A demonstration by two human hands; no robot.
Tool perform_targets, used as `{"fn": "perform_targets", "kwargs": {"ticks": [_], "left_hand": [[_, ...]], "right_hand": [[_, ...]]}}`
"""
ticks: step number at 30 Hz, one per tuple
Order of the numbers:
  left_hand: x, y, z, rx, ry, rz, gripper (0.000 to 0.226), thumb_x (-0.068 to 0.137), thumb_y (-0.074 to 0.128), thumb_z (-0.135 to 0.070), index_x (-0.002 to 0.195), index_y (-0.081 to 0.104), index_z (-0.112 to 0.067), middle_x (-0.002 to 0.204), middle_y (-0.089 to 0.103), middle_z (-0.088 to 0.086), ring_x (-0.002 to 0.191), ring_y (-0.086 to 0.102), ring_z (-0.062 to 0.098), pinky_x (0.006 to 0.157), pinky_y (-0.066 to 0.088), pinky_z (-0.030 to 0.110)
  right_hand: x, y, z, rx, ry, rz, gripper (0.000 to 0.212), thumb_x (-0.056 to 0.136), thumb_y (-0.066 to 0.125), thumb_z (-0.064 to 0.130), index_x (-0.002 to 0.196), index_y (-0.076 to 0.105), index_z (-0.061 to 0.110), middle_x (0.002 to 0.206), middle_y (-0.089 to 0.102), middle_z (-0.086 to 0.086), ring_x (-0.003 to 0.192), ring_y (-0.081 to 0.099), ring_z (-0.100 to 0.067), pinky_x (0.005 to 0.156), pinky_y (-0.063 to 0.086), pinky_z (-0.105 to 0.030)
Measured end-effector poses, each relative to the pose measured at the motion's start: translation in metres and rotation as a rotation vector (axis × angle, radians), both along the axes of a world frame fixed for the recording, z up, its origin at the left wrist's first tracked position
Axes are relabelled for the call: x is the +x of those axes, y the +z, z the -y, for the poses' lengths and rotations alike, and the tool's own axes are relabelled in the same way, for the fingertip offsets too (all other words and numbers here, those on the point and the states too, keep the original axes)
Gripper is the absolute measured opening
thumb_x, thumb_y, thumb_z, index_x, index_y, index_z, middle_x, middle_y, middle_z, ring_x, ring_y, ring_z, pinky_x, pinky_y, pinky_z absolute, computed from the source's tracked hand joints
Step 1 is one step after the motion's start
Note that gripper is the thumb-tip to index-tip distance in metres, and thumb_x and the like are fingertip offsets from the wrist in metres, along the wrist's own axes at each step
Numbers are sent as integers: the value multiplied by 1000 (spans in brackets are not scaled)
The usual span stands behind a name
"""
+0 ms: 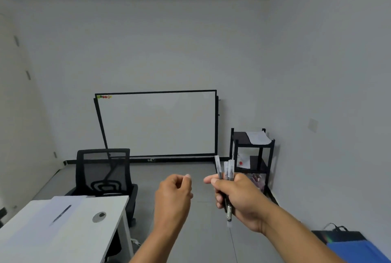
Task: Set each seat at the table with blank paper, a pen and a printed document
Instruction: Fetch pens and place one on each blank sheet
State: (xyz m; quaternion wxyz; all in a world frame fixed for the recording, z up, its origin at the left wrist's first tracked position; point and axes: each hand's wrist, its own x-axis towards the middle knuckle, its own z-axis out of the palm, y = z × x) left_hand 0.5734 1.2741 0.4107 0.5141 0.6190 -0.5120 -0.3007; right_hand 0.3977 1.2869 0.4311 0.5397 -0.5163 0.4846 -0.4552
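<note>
The right hand keeps a bunch of pens upright in its clenched grip, held in mid-air. Just beside it, the left hand curls its fingers on nothing. One pen lies on blank paper on the worktop at lower left.

Bare grey floor lies open to the right of the white table, running back to the whiteboard. A black mesh chair stands at the table's far end. Well right of the table, a black shelf unit stands by the wall.
</note>
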Motion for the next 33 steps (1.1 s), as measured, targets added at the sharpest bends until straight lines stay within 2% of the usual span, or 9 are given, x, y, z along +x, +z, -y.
{"fn": "perform_targets", "kwargs": {"ticks": [6,11,16,21,25,28,31,33], "left_hand": [[8,10,87,-49,4,-2,34,105,66,-36,79,74,-16,69,76,-4,66,76,8,72,60,38],[2,10,173,-72,14,53,35,106,65,-38,79,73,-18,70,75,-6,66,74,5,66,56,31],[-4,11,274,-75,73,52,32,106,66,-38,80,75,-21,70,76,-8,68,75,6,66,54,29],[-7,11,375,-52,161,-1,30,105,67,-37,82,75,-19,71,77,-9,72,78,14,67,56,31],[-2,11,452,-51,202,-16,34,106,66,-34,84,72,-9,74,76,3,65,75,4,62,52,29],[7,9,505,-62,208,-32,34,105,67,-33,81,71,-9,72,74,3,64,75,4,62,52,31],[29,0,575,-67,196,-68,34,105,68,-31,78,71,-11,68,73,2,64,76,8,70,61,40],[45,-9,618,-69,188,-90,35,105,67,-30,77,69,-9,64,70,2,61,73,9,71,61,42]], "right_hand": [[10,6,86,-22,34,-24,25,110,57,16,109,82,14,75,54,-2,70,54,-16,72,52,-34],[8,3,176,-43,77,-2,25,110,57,17,111,82,14,76,54,-2,71,53,-17,72,50,-35],[1,-1,286,-19,182,102,24,111,58,26,122,78,16,70,46,-1,61,46,-16,64,50,-34],[-1,0,401,27,261,168,29,110,61,34,124,77,14,70,41,-1,56,36,-14,54,37,-31],[4,9,482,35,315,151,23,109,58,14,118,79,10,70,41,-1,55,35,-15,53,32,-31],[15,8,537,44,331,149,27,105,55,4,120,77,7,69,39,-3,54,33,-16,53,29,-31],[36,-1,607,55,304,152,25,105,57,6,124,74,6,70,36,-4,54,29,-16,54,26,-31],[49,-7,646,55,274,128,24,107,61,18,126,71,7,71,35,-2,55,28,-15,54,25,-30]]}}
